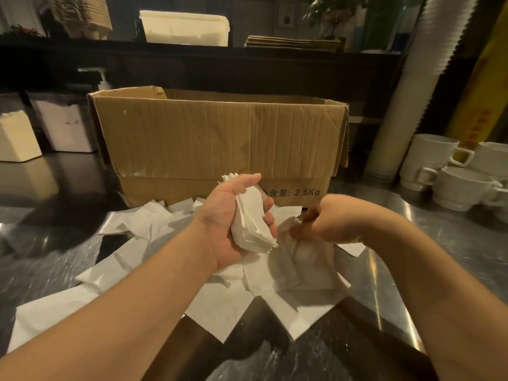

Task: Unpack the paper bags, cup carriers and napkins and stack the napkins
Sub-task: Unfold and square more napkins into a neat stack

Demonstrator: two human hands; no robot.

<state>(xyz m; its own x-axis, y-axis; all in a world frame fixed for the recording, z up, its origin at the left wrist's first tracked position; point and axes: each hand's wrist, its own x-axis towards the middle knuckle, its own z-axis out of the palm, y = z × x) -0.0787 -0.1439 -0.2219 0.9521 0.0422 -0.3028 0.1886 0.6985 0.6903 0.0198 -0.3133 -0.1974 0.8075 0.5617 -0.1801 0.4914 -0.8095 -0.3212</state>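
The left hand is curled round a thick bundle of napkins, thumb over the top, holding it clear above the desk. The right hand is bunched just beside it, fingertips seemingly pinching one loose napkin up from the scattered napkins that litter the desk in front of the cardboard box.

To my eye the job now is feeding singles into the bundle. It would go better if each sheet were squared to the bundle's edges before the thumb clamps it; thin paper like this creases and slips easily.

Room is tight on the far side, where the box wall stands close behind the hands. White cups crowd the right. The near and left desk offer freer space for setting a stack down.
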